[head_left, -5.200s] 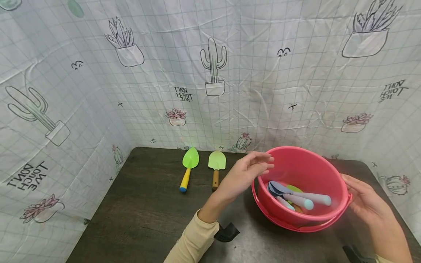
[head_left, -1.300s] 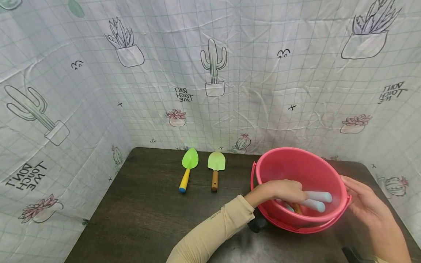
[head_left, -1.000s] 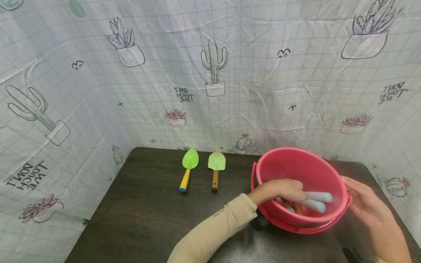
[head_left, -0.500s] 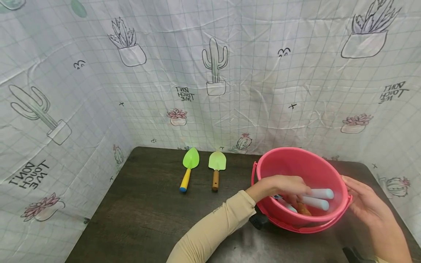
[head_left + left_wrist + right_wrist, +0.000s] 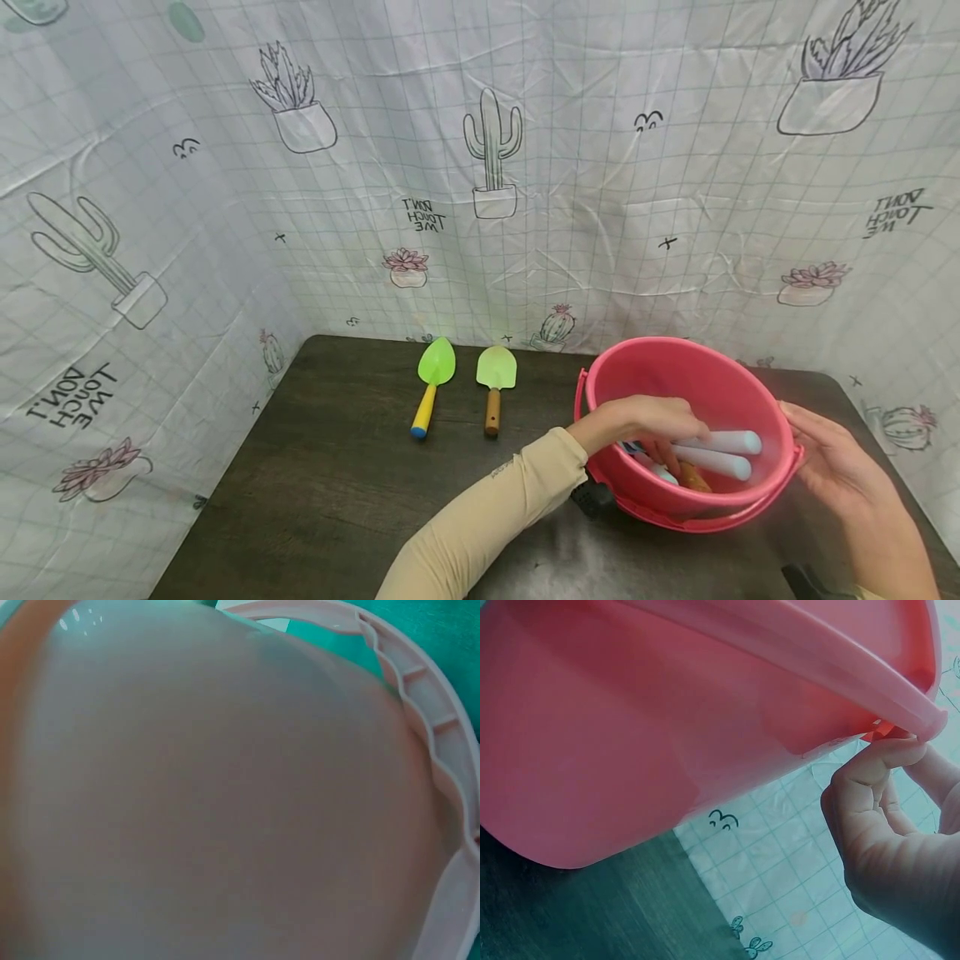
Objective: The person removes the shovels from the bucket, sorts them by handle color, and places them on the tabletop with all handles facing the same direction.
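Observation:
A pink bucket [image 5: 675, 358] stands on the table's right side, its mouth tipped toward me. My right hand [image 5: 843, 467] pinches its rim at the right; the right wrist view shows thumb and fingertips at the rim by the handle's end. My left hand [image 5: 652, 417] is inside the bucket, fingers pointing down among garden tools. Two pale lilac handles with light-blue ends [image 5: 716, 462] lie beside it, and a brown handle [image 5: 693, 479] is by the fingertips. Whether the left fingers grip a tool is hidden. The bucket wall [image 5: 225, 787] fills most of the left wrist view.
Left of the bucket, a green trowel with a yellow handle [image 5: 425, 408] and a light-green shovel with a brown wooden handle [image 5: 497, 367] lie on the dark table [image 5: 337, 500]. A cactus-print cloth [image 5: 585, 167] hangs behind. The bucket's handle [image 5: 705, 523] hangs along its front.
My left hand has gone from above the rim into the bucket. Over the last second its fingers shifted among the tools, and more of the brown handle shows. The right hand stays at the rim.

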### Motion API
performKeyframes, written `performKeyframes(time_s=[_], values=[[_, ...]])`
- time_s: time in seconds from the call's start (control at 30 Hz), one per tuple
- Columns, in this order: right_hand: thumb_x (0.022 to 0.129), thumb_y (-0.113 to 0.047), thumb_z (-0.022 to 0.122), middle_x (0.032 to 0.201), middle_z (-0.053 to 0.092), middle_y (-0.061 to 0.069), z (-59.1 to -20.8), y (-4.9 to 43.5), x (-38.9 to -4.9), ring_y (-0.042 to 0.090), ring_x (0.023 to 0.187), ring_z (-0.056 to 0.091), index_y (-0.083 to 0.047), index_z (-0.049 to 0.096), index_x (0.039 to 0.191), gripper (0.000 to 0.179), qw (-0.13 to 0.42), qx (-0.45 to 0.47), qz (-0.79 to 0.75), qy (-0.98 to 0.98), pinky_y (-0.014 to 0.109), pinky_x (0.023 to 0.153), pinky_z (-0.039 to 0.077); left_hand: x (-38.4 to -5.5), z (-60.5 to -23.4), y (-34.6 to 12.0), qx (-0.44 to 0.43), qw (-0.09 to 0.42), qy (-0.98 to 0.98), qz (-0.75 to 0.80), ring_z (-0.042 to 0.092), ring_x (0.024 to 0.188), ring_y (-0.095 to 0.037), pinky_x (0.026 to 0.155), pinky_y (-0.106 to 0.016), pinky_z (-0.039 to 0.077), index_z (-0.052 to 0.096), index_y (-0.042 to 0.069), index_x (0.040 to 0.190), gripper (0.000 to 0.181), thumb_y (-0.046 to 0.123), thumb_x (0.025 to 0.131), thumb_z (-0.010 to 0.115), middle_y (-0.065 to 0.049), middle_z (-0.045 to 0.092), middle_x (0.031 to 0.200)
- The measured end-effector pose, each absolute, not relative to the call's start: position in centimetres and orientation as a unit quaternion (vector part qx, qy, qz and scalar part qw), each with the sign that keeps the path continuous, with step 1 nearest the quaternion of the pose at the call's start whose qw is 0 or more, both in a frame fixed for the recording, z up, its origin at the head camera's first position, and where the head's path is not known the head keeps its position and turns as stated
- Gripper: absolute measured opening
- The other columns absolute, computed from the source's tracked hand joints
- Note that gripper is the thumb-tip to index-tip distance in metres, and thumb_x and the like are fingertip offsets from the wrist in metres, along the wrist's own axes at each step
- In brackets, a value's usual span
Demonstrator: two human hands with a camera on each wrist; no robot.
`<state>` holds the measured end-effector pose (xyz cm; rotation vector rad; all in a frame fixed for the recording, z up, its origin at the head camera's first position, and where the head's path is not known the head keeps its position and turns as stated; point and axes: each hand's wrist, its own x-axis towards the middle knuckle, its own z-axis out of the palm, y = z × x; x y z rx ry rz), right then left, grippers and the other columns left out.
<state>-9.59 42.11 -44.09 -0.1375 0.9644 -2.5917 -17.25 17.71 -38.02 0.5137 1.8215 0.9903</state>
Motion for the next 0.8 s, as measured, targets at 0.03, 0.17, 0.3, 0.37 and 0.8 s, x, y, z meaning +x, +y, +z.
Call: performKeyframes(time_s=[0.03,0.17,0.3,0.37,0.8], values=[[0.106,-0.011,0.02,0.113,0.067,0.01,-44.07,42.1,-9.62,0.021,0.102,0.065,-0.004,0.066,0.121,0.049,0.187,-0.052,-0.92,0.341,0.034,0.086,0.052,-17.35,-38.01,17.69,0.208,0.484,0.745,0.41,0.064,0.063,-0.026,0.055,-0.033,0.052,0.058,0.004,0.1,0.016,0.017,0.091,0.056,-0.009,0.062,0.088],[0.106,-0.011,0.018,0.116,0.066,0.011,-44.03,42.04,-9.78,0.022,0.105,0.064,-0.004,0.064,0.122,0.05,0.194,-0.067,-0.92,0.335,0.035,0.088,0.05,-17.71,-37.97,17.61,0.187,0.499,0.726,0.434,0.063,0.066,-0.028,0.06,-0.036,0.054,0.057,0.004,0.102,0.018,0.019,0.093,0.056,-0.01,0.06,0.091],[0.106,-0.011,0.019,0.116,0.066,0.011,-43.94,42.03,-9.86,0.022,0.105,0.064,-0.004,0.064,0.122,0.049,0.192,-0.063,-0.919,0.338,0.035,0.088,0.05,-17.94,-37.89,17.89,0.139,0.537,0.685,0.472,0.058,0.081,-0.03,0.073,-0.043,0.054,0.057,0.007,0.113,0.024,0.024,0.097,0.053,-0.013,0.057,0.098],[0.106,-0.011,0.02,0.115,0.067,0.011,-43.89,42.06,-9.85,0.022,0.105,0.065,-0.004,0.065,0.122,0.048,0.191,-0.056,-0.92,0.338,0.035,0.088,0.05,-18.0,-37.82,18.15,0.1,0.562,0.651,0.501,0.054,0.094,-0.033,0.085,-0.049,0.051,0.055,0.01,0.12,0.027,0.025,0.098,0.051,-0.015,0.054,0.104],[0.106,-0.012,0.019,0.113,0.067,0.011,-43.94,42.09,-9.62,0.022,0.102,0.065,-0.004,0.065,0.122,0.049,0.191,-0.056,-0.92,0.338,0.035,0.086,0.052,-17.85,-37.83,18.57,-0.016,0.595,0.542,0.594,0.042,0.11,-0.035,0.1,-0.067,0.029,0.048,0.015,0.125,0.027,0.023,0.099,0.048,-0.015,0.044,0.117]])
